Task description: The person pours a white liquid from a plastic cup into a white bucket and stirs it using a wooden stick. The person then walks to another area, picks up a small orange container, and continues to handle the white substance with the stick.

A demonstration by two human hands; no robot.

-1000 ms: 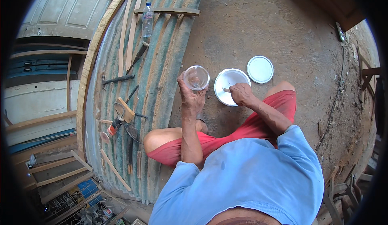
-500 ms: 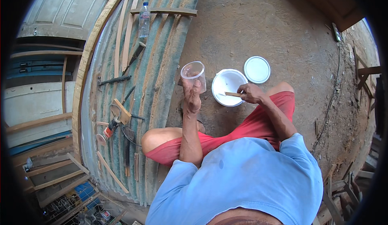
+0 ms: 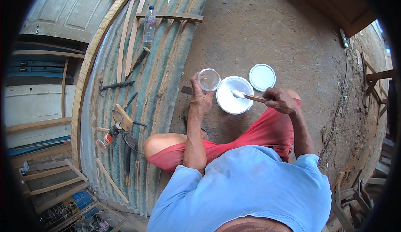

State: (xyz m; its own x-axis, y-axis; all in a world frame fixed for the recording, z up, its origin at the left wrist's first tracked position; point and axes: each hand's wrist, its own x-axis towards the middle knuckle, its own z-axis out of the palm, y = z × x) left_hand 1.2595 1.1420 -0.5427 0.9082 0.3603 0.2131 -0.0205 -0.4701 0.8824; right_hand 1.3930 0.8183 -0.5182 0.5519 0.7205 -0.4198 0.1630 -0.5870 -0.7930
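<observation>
My left hand (image 3: 200, 97) is wrapped round a clear plastic cup (image 3: 209, 80), its round mouth facing up beside the bucket. A white bucket (image 3: 225, 107) with white material inside stands on the ground in front of me. Over its right side, my right hand (image 3: 282, 100) grips a wooden stick (image 3: 255, 99). A thick white lump (image 3: 238, 94) coats the stick's far end, above the bucket's contents. Just behind the bucket on the right lies its round white lid (image 3: 262, 77).
On my left, a corrugated sheet (image 3: 167, 77) carries a water bottle (image 3: 149, 25), a hammer (image 3: 117, 85), an angle grinder (image 3: 109, 137) and wooden strips (image 3: 169, 16). A cable (image 3: 337, 111) runs along the dirt floor at right. Wooden frames stand near both edges.
The stick's tip has come up out of the bucket with a white lump on it, and my right hand has shifted right. The cup has moved closer to the bucket, its mouth turned more toward me.
</observation>
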